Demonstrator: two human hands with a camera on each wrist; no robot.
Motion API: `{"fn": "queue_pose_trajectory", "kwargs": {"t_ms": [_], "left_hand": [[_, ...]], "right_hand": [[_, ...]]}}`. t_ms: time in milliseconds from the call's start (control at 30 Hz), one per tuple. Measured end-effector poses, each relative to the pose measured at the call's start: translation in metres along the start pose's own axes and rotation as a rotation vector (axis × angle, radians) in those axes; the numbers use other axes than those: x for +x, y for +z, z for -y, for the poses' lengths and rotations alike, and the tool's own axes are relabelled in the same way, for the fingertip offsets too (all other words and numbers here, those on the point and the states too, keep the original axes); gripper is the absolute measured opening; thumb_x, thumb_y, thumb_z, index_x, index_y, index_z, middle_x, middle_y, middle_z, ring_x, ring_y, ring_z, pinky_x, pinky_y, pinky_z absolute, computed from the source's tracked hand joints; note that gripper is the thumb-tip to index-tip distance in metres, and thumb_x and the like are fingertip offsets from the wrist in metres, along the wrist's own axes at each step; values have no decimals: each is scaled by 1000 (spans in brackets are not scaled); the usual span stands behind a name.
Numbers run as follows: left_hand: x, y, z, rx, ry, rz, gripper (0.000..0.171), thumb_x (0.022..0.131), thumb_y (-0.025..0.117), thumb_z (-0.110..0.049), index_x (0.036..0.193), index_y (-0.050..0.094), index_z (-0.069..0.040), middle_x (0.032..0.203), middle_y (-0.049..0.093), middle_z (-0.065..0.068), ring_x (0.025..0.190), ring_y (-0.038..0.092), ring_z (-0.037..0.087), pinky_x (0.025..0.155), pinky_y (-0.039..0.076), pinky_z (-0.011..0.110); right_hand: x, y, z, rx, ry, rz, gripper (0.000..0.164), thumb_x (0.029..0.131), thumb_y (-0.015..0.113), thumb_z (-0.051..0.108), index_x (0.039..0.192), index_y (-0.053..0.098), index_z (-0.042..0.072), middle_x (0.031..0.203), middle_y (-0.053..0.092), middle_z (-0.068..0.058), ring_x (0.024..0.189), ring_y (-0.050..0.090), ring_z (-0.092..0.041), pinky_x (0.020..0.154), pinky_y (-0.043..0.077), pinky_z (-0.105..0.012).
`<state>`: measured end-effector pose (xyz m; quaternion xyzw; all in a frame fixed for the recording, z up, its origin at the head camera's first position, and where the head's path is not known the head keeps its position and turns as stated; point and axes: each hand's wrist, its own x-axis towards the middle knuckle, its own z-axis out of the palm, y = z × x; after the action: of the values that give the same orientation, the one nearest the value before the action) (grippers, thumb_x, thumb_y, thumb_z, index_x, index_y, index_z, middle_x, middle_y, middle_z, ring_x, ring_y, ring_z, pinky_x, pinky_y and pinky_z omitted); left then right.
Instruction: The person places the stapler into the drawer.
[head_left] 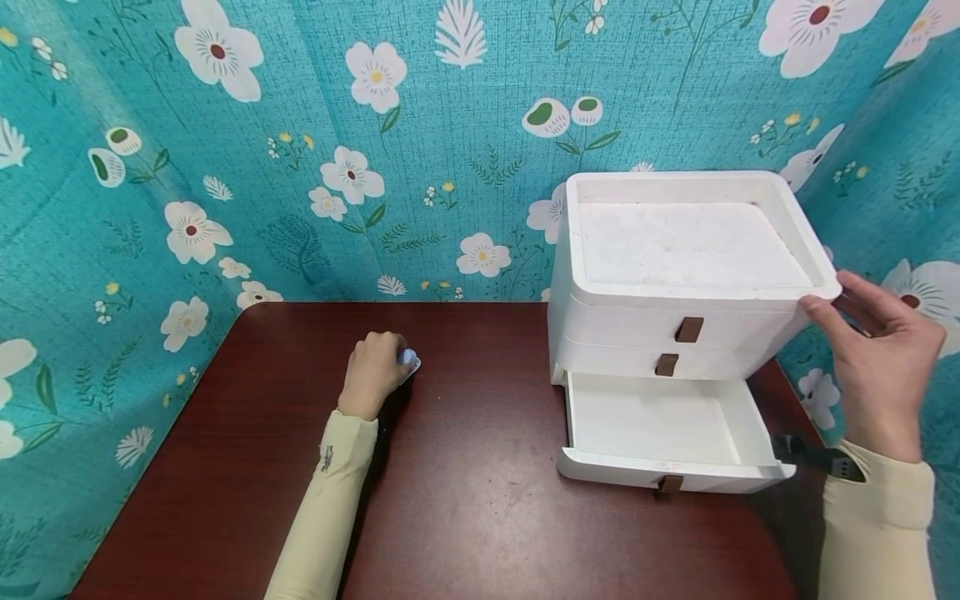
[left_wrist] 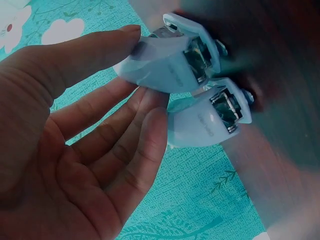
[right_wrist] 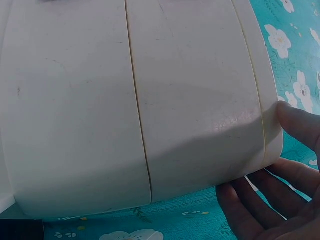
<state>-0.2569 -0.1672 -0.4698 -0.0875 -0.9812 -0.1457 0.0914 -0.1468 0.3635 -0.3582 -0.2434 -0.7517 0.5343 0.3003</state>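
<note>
My left hand (head_left: 372, 372) is low over the left half of the table, pinching light-blue plastic pieces between thumb and fingers. In the left wrist view, an upper light-blue piece (left_wrist: 157, 65) lies under the thumb, and a similar lower piece (left_wrist: 197, 125) sits beside it against the fingers. Both have metal parts at the ends facing the tabletop; their exact kind is unclear. My right hand (head_left: 885, 358) grips the upper right front corner of a white drawer cabinet (head_left: 622, 321), with thumb in front and fingers along its side. The cabinet's bottom drawer (head_left: 645, 417) is pulled out, its floor bare.
The cabinet stands at the back right of the dark red-brown table (head_left: 480, 517), a raised rim round its top. Two upper drawers with brown tabs (head_left: 689, 329) are closed. A teal floral curtain (head_left: 420, 167) hangs behind and along both sides.
</note>
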Motion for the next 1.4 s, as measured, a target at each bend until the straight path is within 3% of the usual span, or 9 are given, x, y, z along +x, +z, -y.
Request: {"fn": "queue_pose_trajectory", "kwargs": {"t_ms": [467,767,933,1100,1400], "left_hand": [[-1,0,-6,-6,31,11,11,78,75,-15,87,74,-9,80,71,9,61,61,23,59,54,41],[-1,-15,-27,-76,96,0,16,79,76,-20,93,74,-11,83,71,4,66,61,19,62,54,38],[-4,-31,-50,-160,183,9,22,77,79,-22,97,74,-13,86,71,1,73,64,13,67,55,34],[-12,-49,-75,-242,313,29,25,77,80,-21,100,73,-15,91,72,-2,75,66,9,68,55,29],[-24,-81,-126,-240,553,54,28,79,78,-21,106,73,-16,93,70,-7,76,61,6,69,51,21]], "right_hand": [[0,0,-3,4,2,-5,48,80,75,35,127,64,29,133,62,14,118,58,-2,111,36,-35],[2,-1,-3,-2,-5,0,48,80,75,35,127,65,28,131,63,13,113,57,1,109,38,-32],[5,-1,-5,6,-24,2,48,79,76,35,126,65,27,131,63,12,115,58,-2,109,39,-32],[7,0,-4,24,-20,6,49,78,77,36,125,66,27,131,63,12,118,59,-4,110,37,-34],[5,-1,-2,6,-12,-8,49,77,78,34,124,67,25,130,64,12,110,58,0,109,39,-30]]}}
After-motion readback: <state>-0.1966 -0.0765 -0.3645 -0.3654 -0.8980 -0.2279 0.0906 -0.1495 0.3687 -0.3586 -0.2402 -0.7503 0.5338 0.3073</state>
